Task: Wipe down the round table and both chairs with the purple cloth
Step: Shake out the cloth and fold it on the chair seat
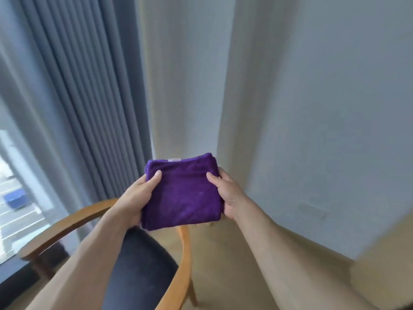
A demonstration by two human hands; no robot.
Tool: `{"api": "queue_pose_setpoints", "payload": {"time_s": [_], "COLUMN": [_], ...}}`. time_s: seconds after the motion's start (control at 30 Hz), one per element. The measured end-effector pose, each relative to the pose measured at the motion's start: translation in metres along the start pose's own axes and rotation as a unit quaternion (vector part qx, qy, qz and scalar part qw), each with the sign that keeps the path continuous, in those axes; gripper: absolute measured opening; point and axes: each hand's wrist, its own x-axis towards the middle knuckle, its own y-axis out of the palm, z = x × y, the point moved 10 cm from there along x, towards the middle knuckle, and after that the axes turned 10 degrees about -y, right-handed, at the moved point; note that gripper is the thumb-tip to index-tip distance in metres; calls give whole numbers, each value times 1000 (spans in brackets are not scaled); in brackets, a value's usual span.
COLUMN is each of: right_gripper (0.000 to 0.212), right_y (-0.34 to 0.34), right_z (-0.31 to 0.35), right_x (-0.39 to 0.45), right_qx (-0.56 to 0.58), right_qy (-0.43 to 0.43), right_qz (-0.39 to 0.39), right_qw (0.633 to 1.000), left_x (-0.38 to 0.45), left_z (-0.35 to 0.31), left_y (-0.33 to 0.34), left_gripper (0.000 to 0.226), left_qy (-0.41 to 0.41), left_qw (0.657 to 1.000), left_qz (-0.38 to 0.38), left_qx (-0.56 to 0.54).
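Both hands, left hand (136, 195) and right hand (225, 193), grip the folded purple cloth (182, 193) by its sides above a wooden chair (183, 253).

1 cloth (182, 193), 1 chair (143, 265), 2 hands (134, 198).

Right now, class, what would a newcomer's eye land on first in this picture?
A folded purple cloth at the centre, gripped at its sides by the left hand and the right hand. Below it stands a wooden chair with a dark seat, and grey curtains hang at the left.
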Motion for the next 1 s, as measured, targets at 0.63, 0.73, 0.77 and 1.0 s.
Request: {"api": "queue_pose_setpoints", "payload": {"time_s": [0.63, 0.73, 0.77, 1.0], "right_gripper": [17, 17, 17, 17], "right_y": [-307, -334, -343, -432], "right_z": [207, 216, 219, 238], "right_x": [-513, -597, -625, -809], "right_qx": [-13, -16, -15, -14], "right_qy": [-164, -176, -179, -181], "right_qz": [-510, -558, -572, -636], "right_qw": [844, 811, 800, 750], "left_x": [-285, -346, -366, -504], "left_z": [57, 93, 106, 188], "left_y": [478, 533, 552, 693], "left_gripper": [16, 17, 18, 18], "left_qy": [8, 2, 0, -10], "left_qw": [894, 874, 866, 824], "left_qz": [426, 466, 480, 545], "left_qx": [139, 138, 139, 157]}}
